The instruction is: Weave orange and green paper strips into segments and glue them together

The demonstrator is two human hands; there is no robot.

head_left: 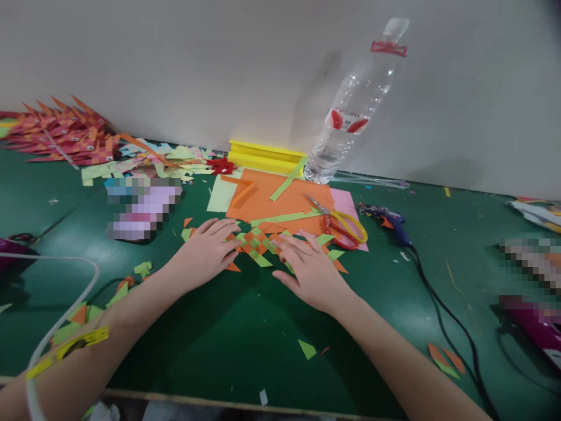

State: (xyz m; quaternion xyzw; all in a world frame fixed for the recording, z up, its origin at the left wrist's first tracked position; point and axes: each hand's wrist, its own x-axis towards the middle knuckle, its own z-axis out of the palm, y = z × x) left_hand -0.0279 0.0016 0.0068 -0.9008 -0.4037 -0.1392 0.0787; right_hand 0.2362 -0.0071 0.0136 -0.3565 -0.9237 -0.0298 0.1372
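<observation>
A woven piece of orange and light green paper strips [255,241] lies flat on the green table between my hands. My left hand [211,245] rests on its left end, fingers stretched out and pressing down. On the right end lies my right hand [307,263], with fingers spread and the thumb apart. Both hands hide parts of the weave. Just behind it are orange paper sheets [280,196] with loose green strips [288,179] on them. Scissors [344,227] with red and yellow handles lie partly open beyond my right hand.
A clear plastic bottle [350,111] leans on the wall behind a blue glue gun [394,225] with a black cord. A yellow folded strip [267,156], paper scraps [166,161] and red-orange folded paper pieces [65,137] line the back. Green and orange offcuts [87,313] lie by my left forearm.
</observation>
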